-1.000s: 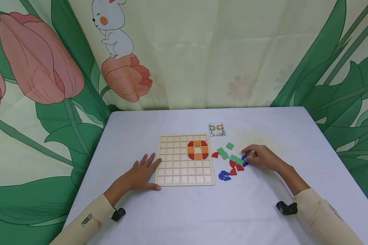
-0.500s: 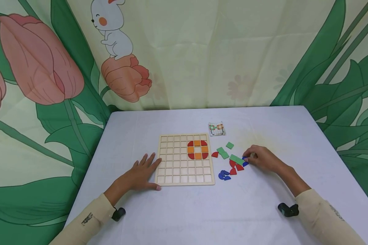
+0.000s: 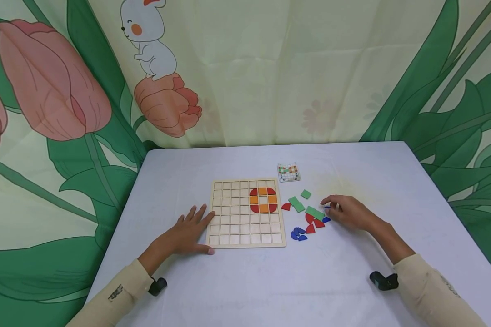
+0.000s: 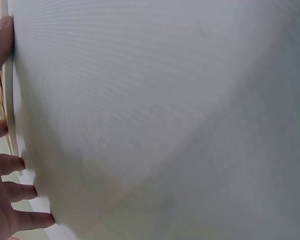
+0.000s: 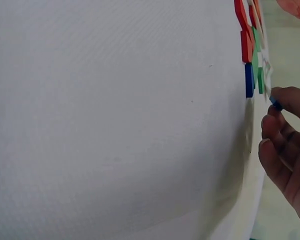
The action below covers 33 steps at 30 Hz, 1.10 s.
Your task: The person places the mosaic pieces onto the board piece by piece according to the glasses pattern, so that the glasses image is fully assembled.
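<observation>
Fingers of the right hand (image 3: 348, 212) curl over a small blue piece (image 3: 326, 209) at the 3 o'clock edge of the loose pile, thumb and fingertips pinching it just above the cloth; the right wrist view shows the blue bit caught at the fingertip. The left hand (image 3: 186, 232) lies flat and spread, its fingers touching the 9 o'clock edge of the wooden grid board (image 3: 233, 227), which probably steadies the board against sliding.

On the board, a ring of orange squares and red corner pieces (image 3: 263, 200) sits toward 1 o'clock, with many cells bare. Green pieces (image 3: 298, 204), red pieces (image 3: 314, 223) and more blue pieces (image 3: 298, 234) lie scattered between board and right hand, close together, so fingers have little room among them. A small pattern card (image 3: 289, 173) rests at 12 o'clock of the pile. The white table (image 3: 331, 281) lies broad toward 6 o'clock, its far edge meeting the printed curtain (image 3: 270, 68).
</observation>
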Each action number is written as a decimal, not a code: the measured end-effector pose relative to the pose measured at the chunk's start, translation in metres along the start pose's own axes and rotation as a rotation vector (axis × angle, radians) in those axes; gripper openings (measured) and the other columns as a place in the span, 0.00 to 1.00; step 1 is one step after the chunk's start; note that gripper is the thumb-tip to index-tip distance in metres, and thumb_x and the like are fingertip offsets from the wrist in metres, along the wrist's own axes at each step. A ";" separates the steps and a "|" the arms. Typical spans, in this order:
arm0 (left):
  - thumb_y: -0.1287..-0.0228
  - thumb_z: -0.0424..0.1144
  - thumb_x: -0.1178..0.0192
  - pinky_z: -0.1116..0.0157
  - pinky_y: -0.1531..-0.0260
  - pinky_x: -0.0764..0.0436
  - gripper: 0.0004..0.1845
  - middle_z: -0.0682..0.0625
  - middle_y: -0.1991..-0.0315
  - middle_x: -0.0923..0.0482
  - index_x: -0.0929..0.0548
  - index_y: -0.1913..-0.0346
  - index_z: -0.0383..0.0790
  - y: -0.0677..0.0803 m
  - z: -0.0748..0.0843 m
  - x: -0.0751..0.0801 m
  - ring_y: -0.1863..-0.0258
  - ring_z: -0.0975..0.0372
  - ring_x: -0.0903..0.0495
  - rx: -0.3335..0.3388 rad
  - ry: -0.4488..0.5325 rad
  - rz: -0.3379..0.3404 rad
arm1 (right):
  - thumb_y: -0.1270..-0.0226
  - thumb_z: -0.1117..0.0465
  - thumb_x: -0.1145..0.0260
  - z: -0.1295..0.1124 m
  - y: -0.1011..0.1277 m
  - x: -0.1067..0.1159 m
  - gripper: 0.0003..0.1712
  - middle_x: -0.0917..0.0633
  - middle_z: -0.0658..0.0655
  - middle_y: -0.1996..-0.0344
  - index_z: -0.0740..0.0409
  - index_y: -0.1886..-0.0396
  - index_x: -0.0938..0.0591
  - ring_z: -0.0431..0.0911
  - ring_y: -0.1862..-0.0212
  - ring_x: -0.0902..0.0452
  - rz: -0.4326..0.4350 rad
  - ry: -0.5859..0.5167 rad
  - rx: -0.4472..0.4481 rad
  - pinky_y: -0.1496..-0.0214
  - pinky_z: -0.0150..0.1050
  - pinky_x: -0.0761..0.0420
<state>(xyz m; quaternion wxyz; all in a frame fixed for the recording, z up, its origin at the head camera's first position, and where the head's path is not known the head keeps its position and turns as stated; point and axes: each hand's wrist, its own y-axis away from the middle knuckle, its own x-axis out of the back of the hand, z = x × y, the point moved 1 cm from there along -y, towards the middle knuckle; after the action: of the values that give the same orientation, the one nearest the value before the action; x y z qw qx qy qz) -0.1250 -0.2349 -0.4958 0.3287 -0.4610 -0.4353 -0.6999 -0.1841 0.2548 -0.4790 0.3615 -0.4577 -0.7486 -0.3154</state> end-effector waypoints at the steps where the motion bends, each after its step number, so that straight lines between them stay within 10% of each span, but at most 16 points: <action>1: 0.51 0.76 0.36 0.31 0.33 0.43 0.62 0.39 0.18 0.57 0.48 0.19 0.48 0.000 0.000 0.000 0.21 0.37 0.57 0.002 0.001 0.000 | 0.31 0.64 0.33 -0.001 0.000 0.001 0.15 0.18 0.49 0.67 0.57 0.46 0.15 0.44 0.63 0.26 0.005 -0.005 0.004 0.63 0.31 0.22; 33: 0.51 0.75 0.35 0.32 0.32 0.44 0.61 0.39 0.18 0.57 0.47 0.19 0.49 0.001 0.003 0.002 0.21 0.38 0.57 0.020 0.006 -0.004 | 0.35 0.59 0.28 -0.057 -0.034 -0.036 0.15 0.19 0.53 0.67 0.56 0.49 0.14 0.46 0.70 0.23 -0.150 -0.294 0.038 0.72 0.32 0.22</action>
<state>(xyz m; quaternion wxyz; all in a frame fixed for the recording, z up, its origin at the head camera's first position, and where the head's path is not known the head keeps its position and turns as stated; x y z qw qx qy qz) -0.1237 -0.2325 -0.4935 0.3331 -0.4548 -0.4423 -0.6975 -0.1892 0.1795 -0.4835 0.2322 -0.4348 -0.8313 -0.2568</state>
